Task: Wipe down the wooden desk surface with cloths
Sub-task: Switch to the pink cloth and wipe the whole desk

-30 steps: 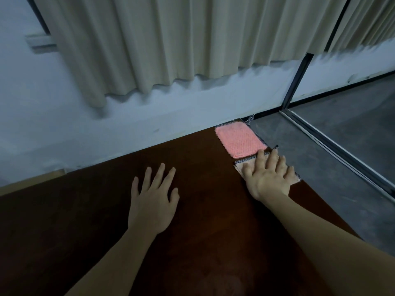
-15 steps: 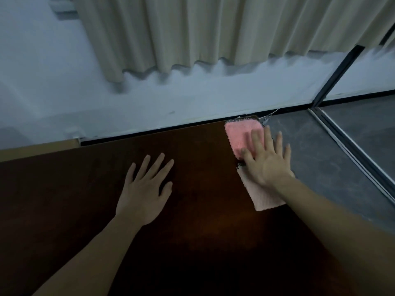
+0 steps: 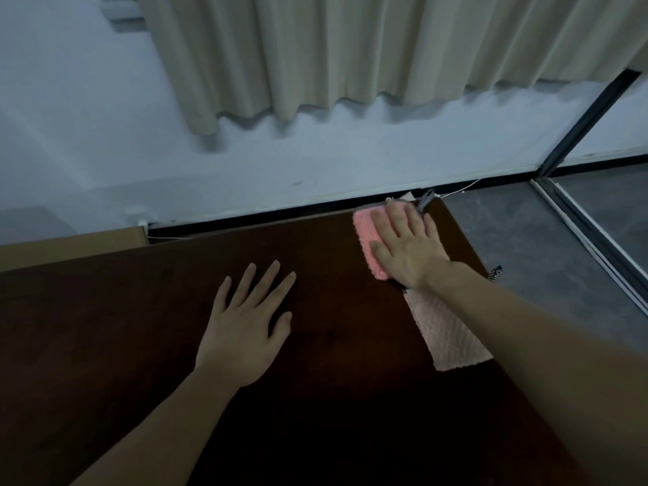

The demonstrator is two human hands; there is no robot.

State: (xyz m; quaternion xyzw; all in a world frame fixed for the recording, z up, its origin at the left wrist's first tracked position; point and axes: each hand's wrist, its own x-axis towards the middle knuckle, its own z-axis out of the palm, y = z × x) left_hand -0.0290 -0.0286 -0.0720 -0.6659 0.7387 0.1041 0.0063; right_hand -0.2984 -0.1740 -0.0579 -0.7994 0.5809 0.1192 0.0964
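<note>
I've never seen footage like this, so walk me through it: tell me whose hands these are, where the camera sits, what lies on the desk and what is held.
No machine here: a person wears a camera on the head, looking down at their own bare hands. The left hand rests flat and open on the dark wooden desk, holding nothing. The right hand presses flat on a pink cloth at the desk's far right corner. A paler cloth lies beside it, nearer the person, partly under the right forearm. Nothing is gripped.
</note>
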